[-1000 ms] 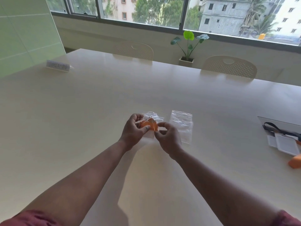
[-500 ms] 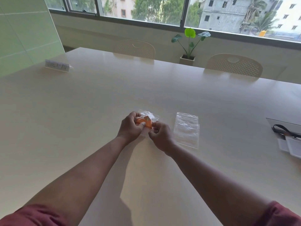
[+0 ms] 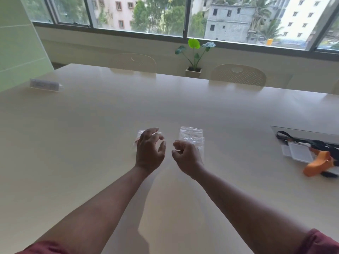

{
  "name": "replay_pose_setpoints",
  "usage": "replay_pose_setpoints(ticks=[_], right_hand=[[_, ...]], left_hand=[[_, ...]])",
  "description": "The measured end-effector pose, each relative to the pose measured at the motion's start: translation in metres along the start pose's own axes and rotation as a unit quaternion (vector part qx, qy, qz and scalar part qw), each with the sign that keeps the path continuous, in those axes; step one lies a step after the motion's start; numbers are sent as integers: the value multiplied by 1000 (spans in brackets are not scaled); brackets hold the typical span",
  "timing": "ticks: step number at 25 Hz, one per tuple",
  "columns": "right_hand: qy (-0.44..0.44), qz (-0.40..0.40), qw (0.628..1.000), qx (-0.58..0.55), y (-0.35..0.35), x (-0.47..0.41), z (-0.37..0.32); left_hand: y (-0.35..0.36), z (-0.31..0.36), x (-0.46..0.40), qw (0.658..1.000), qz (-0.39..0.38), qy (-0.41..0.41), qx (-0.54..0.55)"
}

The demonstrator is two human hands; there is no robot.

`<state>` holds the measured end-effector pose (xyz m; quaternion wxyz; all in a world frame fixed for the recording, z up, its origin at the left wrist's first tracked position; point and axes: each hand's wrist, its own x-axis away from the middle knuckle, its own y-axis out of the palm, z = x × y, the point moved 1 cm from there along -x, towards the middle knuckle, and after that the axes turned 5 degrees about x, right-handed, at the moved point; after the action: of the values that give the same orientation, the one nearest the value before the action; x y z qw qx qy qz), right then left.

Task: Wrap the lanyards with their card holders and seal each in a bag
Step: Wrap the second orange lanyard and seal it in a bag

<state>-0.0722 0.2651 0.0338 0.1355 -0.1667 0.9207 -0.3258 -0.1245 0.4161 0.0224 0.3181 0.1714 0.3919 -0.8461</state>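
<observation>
A clear bag [image 3: 140, 133] with an orange lanyard inside lies on the table, mostly hidden under my left hand [image 3: 149, 150]; only its top edge and a bit of orange show. That hand hovers over it with relaxed, spread fingers and holds nothing. My right hand [image 3: 186, 155] hangs beside it, loosely curled and empty. Just beyond the right hand lies a flat empty clear bag [image 3: 192, 135]. At the far right, a black lanyard [image 3: 311, 142], white card holders [image 3: 300, 153] and an orange lanyard [image 3: 317, 163] lie together.
A large pale table [image 3: 91, 143] fills the view. A small name sign [image 3: 44, 85] stands at the far left. Two chairs [image 3: 238, 75] and a potted plant [image 3: 194, 59] are beyond the far edge, under the window.
Both hands have let go of the bagged orange lanyard, which now lies on the table. The hands have moved apart, and the view has tilted up.
</observation>
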Motion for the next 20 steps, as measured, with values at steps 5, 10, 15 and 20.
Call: replay_pose_setpoints(ticks=[5,10,15,20], right_hand=[[15,20,999,31,-55,23,41],[42,41,997,41,-116,49,96],[68,69,994,42,-191,70,153],[92,124,988,26,-272,83,219]], left_hand=[[42,42,14,997,-75,15,11],[87,97,30,992,-118,30,12],[144,169,48,983,-179,29,29],[211,243,58,971,-228,44,53]])
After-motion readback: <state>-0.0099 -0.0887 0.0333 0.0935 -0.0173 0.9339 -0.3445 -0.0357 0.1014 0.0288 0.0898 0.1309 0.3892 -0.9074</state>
